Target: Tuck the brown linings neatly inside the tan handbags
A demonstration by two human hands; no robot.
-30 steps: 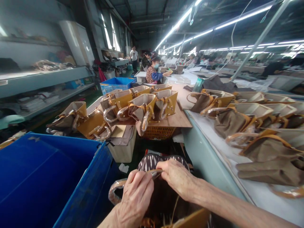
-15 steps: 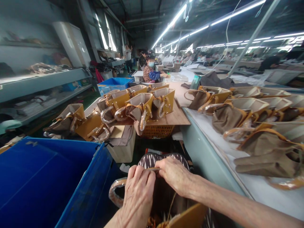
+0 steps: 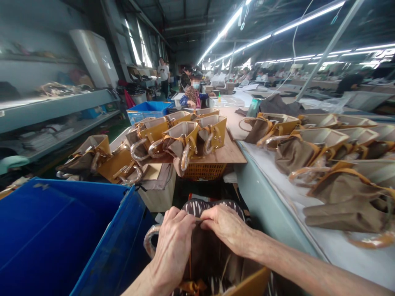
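A brown handbag (image 3: 212, 250) with mustard-yellow panels lies on my lap, over black and white patterned cloth. My left hand (image 3: 174, 242) is closed on the far edge of this bag, fingers bent over it. Close beside it, my right hand (image 3: 225, 226) pinches the same edge between thumb and fingers. A short tan strip of the edge shows between the two hands. The bag's plastic-wrapped handle (image 3: 150, 240) sticks out left of my left hand. A thin pale cord or strip hangs inside the bag; its lower part leaves the view.
At left stands a big blue bin (image 3: 64, 218). Several similar handbags sit on the wooden board (image 3: 228, 152) ahead and on the white-topped table (image 3: 286, 197) at right. A yellow basket (image 3: 203, 170) is under the board. Farther back, a co-worker (image 3: 193, 92) sits at a table.
My left hand has shifted slightly left and up along the bag's edge, and more of the brown cloth shows. My right hand stays nearly in place. The seated co-worker's arms have moved.
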